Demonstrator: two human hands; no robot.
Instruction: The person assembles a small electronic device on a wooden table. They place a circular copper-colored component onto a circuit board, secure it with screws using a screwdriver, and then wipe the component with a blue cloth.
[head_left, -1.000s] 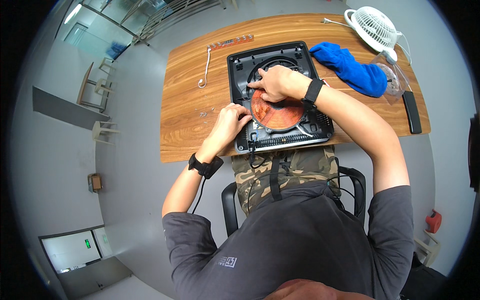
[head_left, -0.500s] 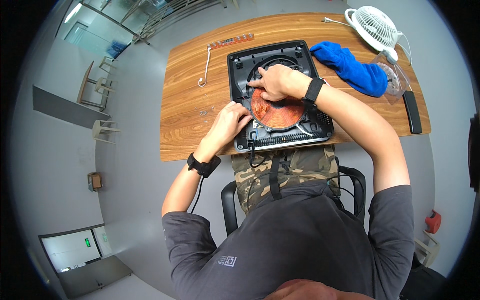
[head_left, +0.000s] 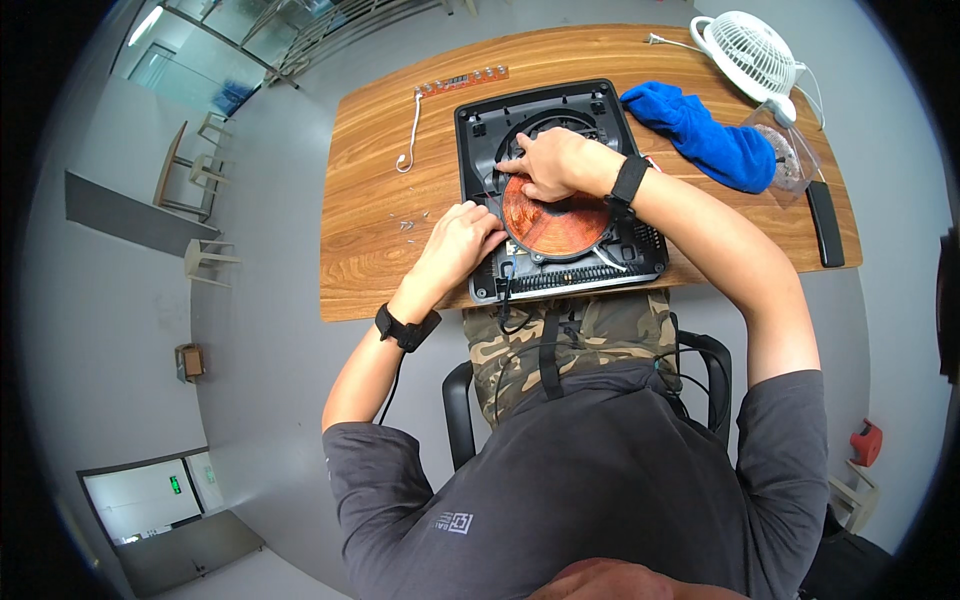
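Note:
An opened induction cooker base [head_left: 480, 155], a black shell, lies near the table's front edge. Inside it sits a round copper coil [head_left: 560, 232], with a black fan [head_left: 570, 122] partly covered behind it. My left hand [head_left: 463, 240] is at the coil's left edge, its fingers bent together; whatever they pinch, if anything, is hidden. Reaching over the coil's far side, my right hand [head_left: 558, 165] has its fingers apart, the fingertips touching down around the fan and coil edge. A white wire [head_left: 608, 260] and a black cord [head_left: 506, 305] show at the shell's near side.
A narrow orange circuit board [head_left: 462, 80] with a white cable [head_left: 412, 135] lies at the far left, small screws [head_left: 408, 225] nearer. Along the right are a blue cloth [head_left: 705, 135], a clear plastic bag [head_left: 790, 155], a white fan [head_left: 750, 58] and a black bar [head_left: 824, 225].

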